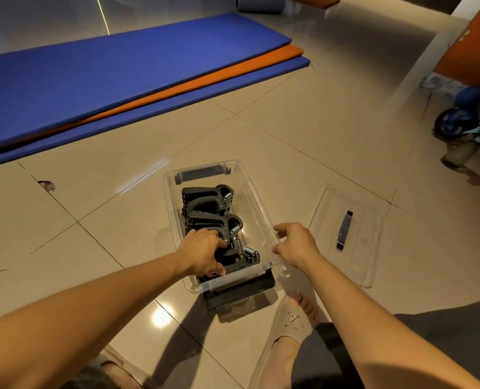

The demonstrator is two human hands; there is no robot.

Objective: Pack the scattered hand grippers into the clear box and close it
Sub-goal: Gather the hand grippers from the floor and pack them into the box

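Observation:
The clear box (254,192) stands on the tiled floor with its top off and black latches at both ends. Several black hand grippers (205,200) with metal springs lie stacked along its left side. My left hand (202,252) reaches into the near end of the box, fingers closed around a black hand gripper (237,252) there. My right hand (296,242) rests at the box's right rim, fingers apart, holding nothing. The clear lid (348,237) with a dark handle lies flat on the floor to the right of the box.
Blue and orange exercise mats (115,80) lie stacked on the floor at the far left. My sandalled foot (292,324) is just in front of the box. A small child (463,136) in a blue helmet stands at the far right.

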